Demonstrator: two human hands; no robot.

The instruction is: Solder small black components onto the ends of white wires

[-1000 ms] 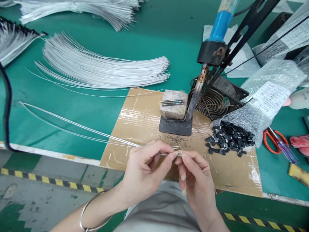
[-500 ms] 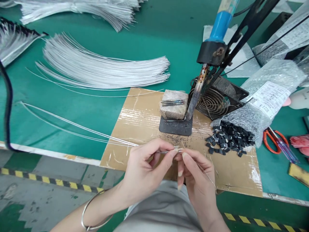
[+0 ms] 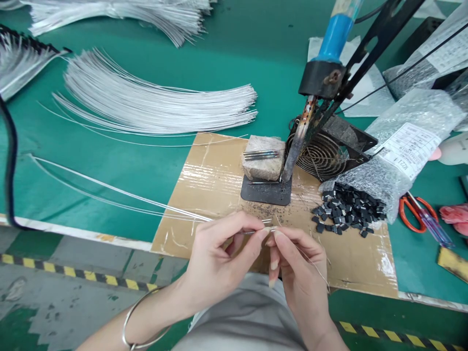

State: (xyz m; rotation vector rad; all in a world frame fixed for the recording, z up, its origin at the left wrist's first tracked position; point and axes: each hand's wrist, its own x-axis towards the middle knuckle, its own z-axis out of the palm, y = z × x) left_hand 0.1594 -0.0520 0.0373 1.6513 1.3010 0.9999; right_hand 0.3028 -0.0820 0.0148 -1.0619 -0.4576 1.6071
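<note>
Green bench [image 3: 281, 63]; cardboard sheet [image 3: 208, 170] along its near edge; taped floor [image 3: 73, 268], near left. Two hands over cardboard: left hand [image 3: 215, 258] pinches white wires [image 3: 183, 212], right hand [image 3: 303, 273] a thin wire [image 3: 315, 266]. One soldering iron [image 3: 335, 36], one fan [image 3: 321, 156], both far right of hands.

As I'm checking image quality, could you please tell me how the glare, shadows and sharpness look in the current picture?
Head view: streaky glare on the cardboard, highlights on the clear plastic bag; head view: mostly even light, soft shadows; head view: bundled white wires fairly crisp, but detail where the left hand meets the right hand too small to tell.
</note>
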